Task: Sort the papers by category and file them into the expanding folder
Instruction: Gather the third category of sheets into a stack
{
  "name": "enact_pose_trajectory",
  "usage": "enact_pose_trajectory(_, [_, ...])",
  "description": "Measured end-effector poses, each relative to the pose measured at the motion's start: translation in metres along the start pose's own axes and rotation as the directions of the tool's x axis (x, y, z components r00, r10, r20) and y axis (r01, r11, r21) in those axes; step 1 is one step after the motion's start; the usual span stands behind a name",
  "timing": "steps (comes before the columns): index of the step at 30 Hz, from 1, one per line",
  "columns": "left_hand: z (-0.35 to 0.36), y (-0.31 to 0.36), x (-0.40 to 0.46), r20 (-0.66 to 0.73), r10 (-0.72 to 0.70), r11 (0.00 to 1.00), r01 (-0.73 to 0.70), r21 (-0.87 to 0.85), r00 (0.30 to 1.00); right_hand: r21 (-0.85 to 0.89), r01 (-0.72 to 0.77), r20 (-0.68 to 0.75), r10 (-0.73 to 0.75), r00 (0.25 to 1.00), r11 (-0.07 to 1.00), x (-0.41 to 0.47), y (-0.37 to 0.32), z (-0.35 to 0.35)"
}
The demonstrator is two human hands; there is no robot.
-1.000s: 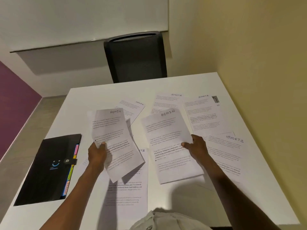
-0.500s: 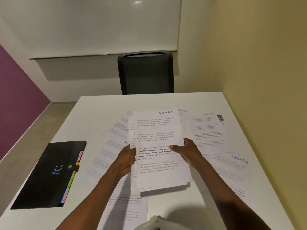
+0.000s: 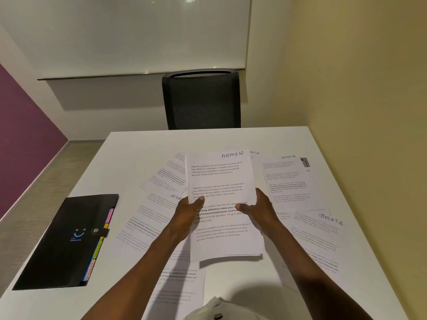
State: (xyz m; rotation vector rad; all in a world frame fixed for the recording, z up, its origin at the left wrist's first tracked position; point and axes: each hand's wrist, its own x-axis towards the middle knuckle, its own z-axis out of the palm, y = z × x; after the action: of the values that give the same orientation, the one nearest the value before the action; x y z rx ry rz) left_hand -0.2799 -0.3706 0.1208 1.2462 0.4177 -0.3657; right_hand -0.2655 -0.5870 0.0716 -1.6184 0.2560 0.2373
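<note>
Both your hands, left and right, grip the ADMIN papers above the bench. Square the edges before turning to the closed folder at left; SPORTS sheets wait.

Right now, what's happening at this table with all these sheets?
A person is sorting papers by heading. Both hands, the left hand and the right hand, hold a small stack of ADMIN papers above the white table, one at each side edge with the thumb on top. Sheets marked SPORTS lie spread on the table around them. The black expanding folder lies at the left, strap fastened, coloured tabs showing along its edge. Nothing has been filed yet, as far as I can see.
</note>
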Motion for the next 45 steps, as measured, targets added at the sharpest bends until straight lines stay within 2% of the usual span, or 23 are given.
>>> enact_pose_trajectory(12, [0.005,0.006,-0.009,-0.008,0.045,0.999,-0.045,0.030,0.999,0.039,0.031,-0.002,-0.031,1.000,0.999,0.000,-0.002,0.000])
enact_pose_trajectory(21, [0.003,0.003,-0.004,0.009,0.060,0.997,-0.060,0.056,0.998,-0.001,0.021,-0.004,-0.021,1.000,1.000,0.003,0.004,-0.003])
enact_pose_trajectory(26, [-0.007,-0.007,0.008,0.024,0.109,0.964,-0.112,0.242,0.994,-0.032,0.010,-0.045,-0.011,0.999,0.999,-0.006,-0.010,-0.006])
enact_pose_trajectory(29, [-0.008,-0.011,0.013,0.044,0.170,0.920,-0.174,0.352,0.985,0.003,0.060,-0.117,-0.060,0.991,0.998,-0.009,-0.017,-0.009])
enact_pose_trajectory(33, [0.001,-0.011,0.018,-0.039,0.260,0.903,-0.229,0.364,0.965,-0.035,0.156,-0.211,-0.160,0.964,0.987,-0.011,-0.019,-0.013])
enact_pose_trajectory(38, [0.006,-0.042,0.021,-0.142,0.206,0.926,-0.145,0.349,0.968,-0.025,0.111,-0.190,-0.113,0.975,0.994,-0.019,0.009,-0.015])
enact_pose_trajectory(45, [0.010,-0.064,0.036,-0.128,0.182,0.909,-0.117,0.399,0.975,-0.094,0.050,-0.193,-0.068,0.979,0.994,-0.003,0.032,-0.019])
